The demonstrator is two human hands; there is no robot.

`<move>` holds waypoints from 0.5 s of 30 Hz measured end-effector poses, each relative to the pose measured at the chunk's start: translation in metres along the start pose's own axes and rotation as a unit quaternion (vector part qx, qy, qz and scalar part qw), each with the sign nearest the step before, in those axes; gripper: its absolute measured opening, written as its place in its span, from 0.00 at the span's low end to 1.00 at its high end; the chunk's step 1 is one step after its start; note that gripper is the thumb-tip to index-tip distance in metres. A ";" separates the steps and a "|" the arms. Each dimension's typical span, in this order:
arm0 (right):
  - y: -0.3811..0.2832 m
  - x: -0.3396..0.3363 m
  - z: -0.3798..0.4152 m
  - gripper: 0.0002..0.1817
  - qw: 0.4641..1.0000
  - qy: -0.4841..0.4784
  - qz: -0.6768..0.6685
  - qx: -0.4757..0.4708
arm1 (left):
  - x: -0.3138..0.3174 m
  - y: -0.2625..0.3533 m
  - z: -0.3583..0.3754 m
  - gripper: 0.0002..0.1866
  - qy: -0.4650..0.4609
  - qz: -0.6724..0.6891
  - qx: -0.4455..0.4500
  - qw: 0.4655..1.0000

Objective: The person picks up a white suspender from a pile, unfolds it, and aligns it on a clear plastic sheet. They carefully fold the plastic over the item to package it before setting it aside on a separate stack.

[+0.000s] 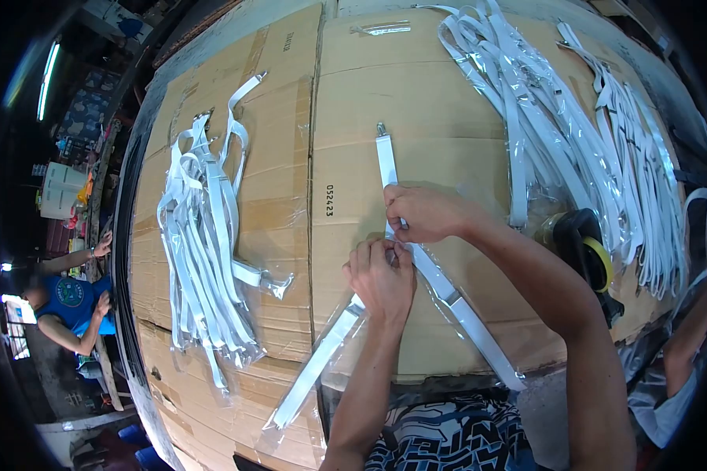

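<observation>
White elastic suspenders (445, 287) lie on the cardboard in an upside-down Y, with a metal clip (381, 129) at the far end. Clear plastic wraps the two lower straps. My left hand (381, 279) is closed near the junction, its fingertips pinching the strap there. Just above it, my right hand (426, 212) curls its fingers around the upper strap, also closed. The fingertips of both hands nearly meet, and they hide the junction itself.
Cardboard sheets (353, 94) cover the table. Bundled white suspenders lie left (204, 235) and right (542, 118), with more at far right (632, 149). A black and yellow tape dispenser (577, 243) stands near my right forearm. Another person (75, 302) is beyond the left edge.
</observation>
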State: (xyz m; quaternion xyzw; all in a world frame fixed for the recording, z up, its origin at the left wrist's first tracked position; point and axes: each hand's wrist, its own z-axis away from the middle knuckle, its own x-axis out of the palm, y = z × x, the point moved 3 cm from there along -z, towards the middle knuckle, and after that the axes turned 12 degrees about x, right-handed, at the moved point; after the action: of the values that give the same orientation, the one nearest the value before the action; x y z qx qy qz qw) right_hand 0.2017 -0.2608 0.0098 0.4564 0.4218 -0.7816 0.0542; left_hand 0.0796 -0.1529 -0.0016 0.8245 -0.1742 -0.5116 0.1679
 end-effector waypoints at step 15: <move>0.004 0.011 0.010 0.06 0.995 0.097 -0.020 -0.024 | -0.009 0.009 -0.002 0.09 0.022 0.110 -0.062 0.992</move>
State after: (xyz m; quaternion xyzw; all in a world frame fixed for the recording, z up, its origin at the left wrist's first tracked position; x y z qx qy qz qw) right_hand 0.1909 -0.2668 0.0014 0.5200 0.4523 -0.7245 0.0084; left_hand 0.0765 -0.1565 0.0098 0.7996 -0.2280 -0.4816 0.2771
